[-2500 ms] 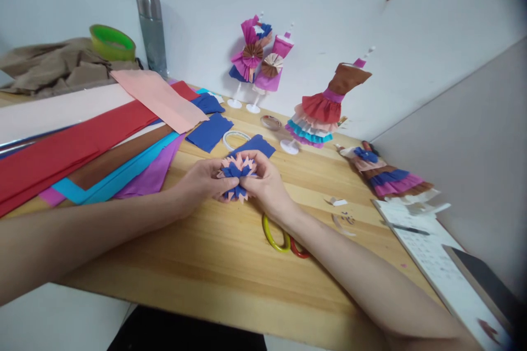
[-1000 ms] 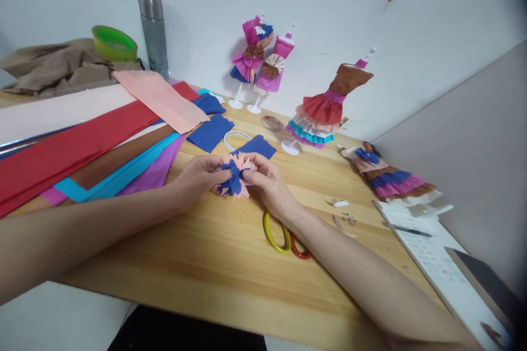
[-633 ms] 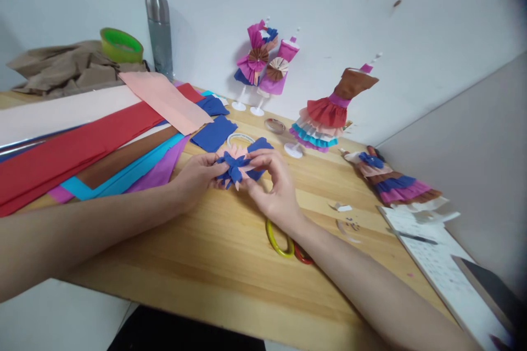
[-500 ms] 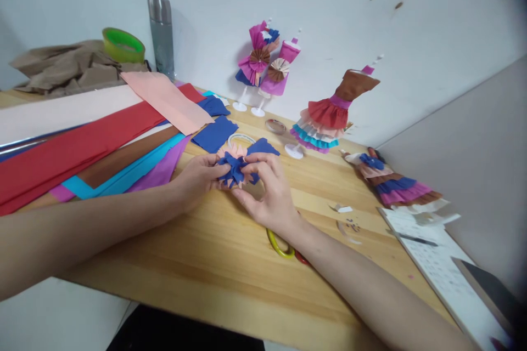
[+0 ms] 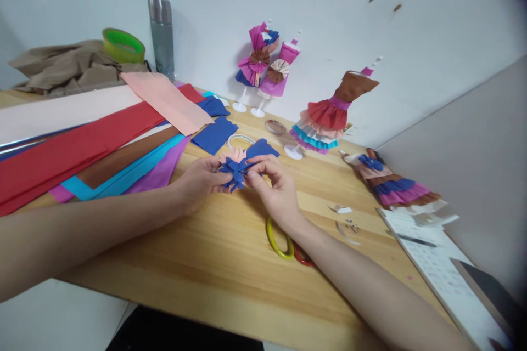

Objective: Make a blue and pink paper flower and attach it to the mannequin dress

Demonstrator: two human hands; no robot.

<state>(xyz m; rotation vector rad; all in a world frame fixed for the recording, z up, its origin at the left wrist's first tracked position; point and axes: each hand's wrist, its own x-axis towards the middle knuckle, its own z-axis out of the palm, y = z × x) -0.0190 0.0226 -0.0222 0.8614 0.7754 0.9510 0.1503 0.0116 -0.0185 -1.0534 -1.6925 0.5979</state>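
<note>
A paper flower [image 5: 234,171], blue petals in the middle over peach ones, is held above the wooden table between both hands. My left hand [image 5: 200,180] grips its left side, thumb on the blue petals. My right hand [image 5: 275,186] pinches blue petals at the right side with thumb and fingertips. Just behind the flower lie a blue crepe paper piece [image 5: 261,148], a white tape ring [image 5: 241,141] and another blue paper piece [image 5: 214,135]. Scissors with yellow and red handles [image 5: 269,237] lie partly under my right wrist.
Folded crepe paper strips, including red [image 5: 82,148] and peach [image 5: 168,101], cover the left side. Small dress forms in paper dresses, one brown-topped [image 5: 329,109], stand at the back. A bottle [image 5: 162,38], green tape roll [image 5: 123,46], notebook [image 5: 428,263] and pen [image 5: 415,240] lie around.
The right thumb has come up from below onto the blue petals, and the right hand pinches them more closely. The flower has turned slightly. More of the scissors' handles shows.
</note>
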